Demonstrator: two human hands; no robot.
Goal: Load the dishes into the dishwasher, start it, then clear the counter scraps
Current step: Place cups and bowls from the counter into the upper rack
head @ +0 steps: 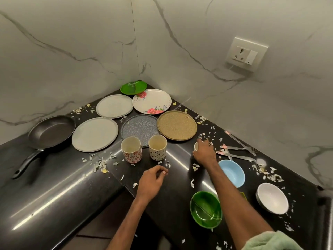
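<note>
One white cup point(196, 146) (mostly hidden, tilt unclear) sits gripped by right hand point(204, 152); left hand point(153, 179) hovers loosely curled, empty.

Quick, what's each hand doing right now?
Left hand: open, fingers loosely curled, holding nothing visible.
Right hand: grip closed on a small white cup, mostly hidden.

right hand point(204, 152) covers most of a small white cup point(196, 146); grip not visible. right forearm point(232, 192) hides part of the blue bowl point(234, 173), the edge of the green bowl point(203, 212) and most of a yellow-green item point(243, 195). left hand point(152, 182): pinching anything or not, too small to tell.
</note>
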